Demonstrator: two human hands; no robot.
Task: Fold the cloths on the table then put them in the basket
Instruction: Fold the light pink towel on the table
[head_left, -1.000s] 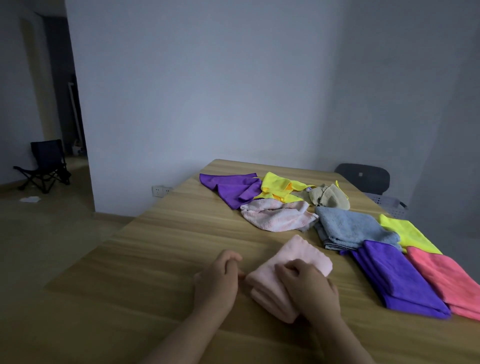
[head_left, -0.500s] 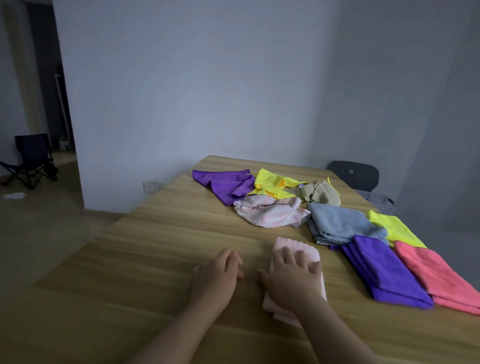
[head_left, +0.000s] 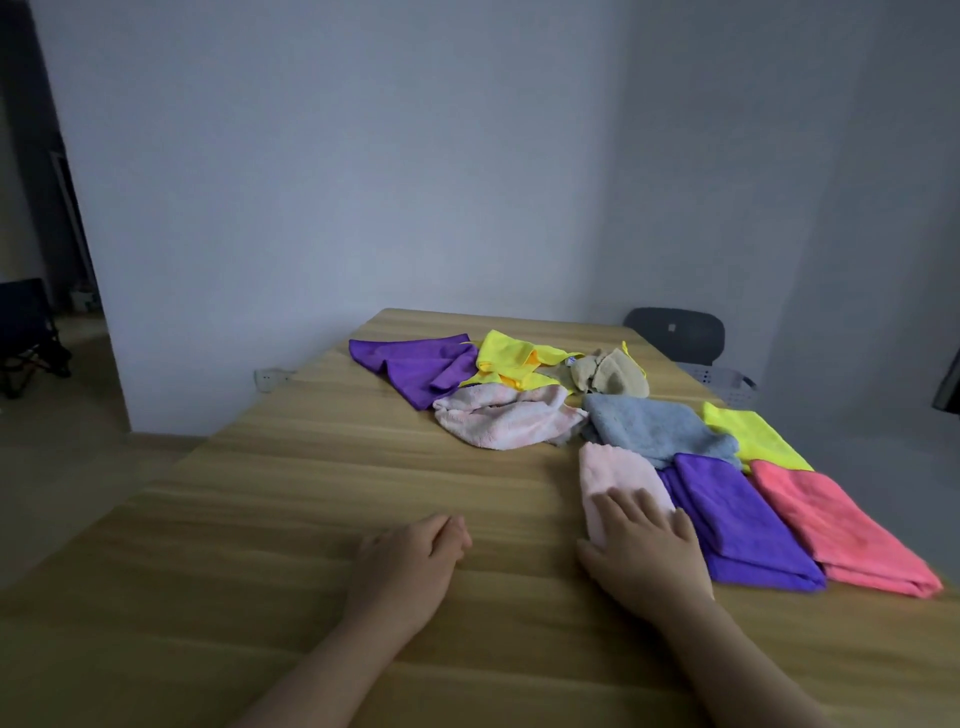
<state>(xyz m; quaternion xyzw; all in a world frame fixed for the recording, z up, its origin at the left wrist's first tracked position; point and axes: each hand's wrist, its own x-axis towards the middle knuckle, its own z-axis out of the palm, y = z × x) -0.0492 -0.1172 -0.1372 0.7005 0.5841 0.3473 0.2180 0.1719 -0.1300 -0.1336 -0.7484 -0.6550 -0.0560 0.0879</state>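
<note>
pale pink folded cloth (head_left: 618, 478), purple folded cloth (head_left: 737, 514), coral cloth (head_left: 831, 525) and grey-blue cloth (head_left: 649, 426) are seen on a wood-grain table (head_left: 260, 519).

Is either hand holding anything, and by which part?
Nothing is gripped. The right hand lies flat on the near end of the folded pale pink fleecy cloth; the left hand holds nothing.

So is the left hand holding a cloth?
No, the left hand rests on the table; the right hand presses the folded pale pink cloth.
</note>
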